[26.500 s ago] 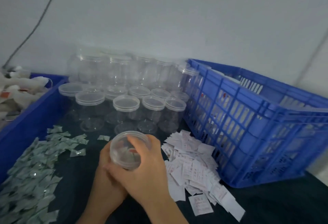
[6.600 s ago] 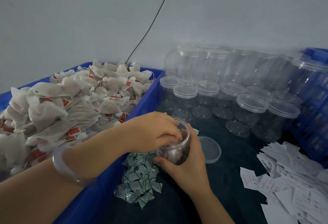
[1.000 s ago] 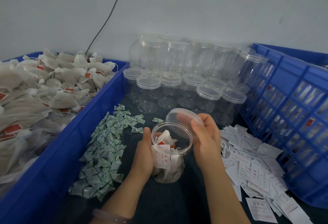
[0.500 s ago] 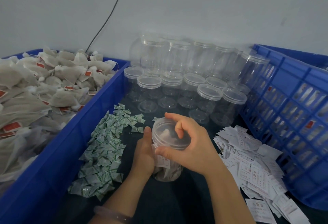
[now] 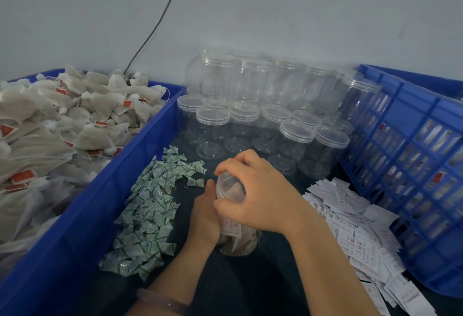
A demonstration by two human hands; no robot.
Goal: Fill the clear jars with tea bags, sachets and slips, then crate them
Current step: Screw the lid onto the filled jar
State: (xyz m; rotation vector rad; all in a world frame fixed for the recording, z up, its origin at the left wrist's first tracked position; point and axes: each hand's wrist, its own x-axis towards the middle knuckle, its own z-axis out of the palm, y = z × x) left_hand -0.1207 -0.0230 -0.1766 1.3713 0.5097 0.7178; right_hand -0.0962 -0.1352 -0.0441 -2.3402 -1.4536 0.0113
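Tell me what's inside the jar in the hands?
Through the clear jar you can see tea bags and a white slip. The right hand and left hand cover its middle, so anything there is hidden.

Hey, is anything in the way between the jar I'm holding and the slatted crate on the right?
Only the slips lie flat on the table between the jar and the crate, whose near wall must be cleared too. The empty jars stand farther back, off that line.

1 smooth, translucent pinkish bangle (image 5: 162, 302) rings the wrist of the left hand (image 5: 204, 218); the 2 forearms are bare.
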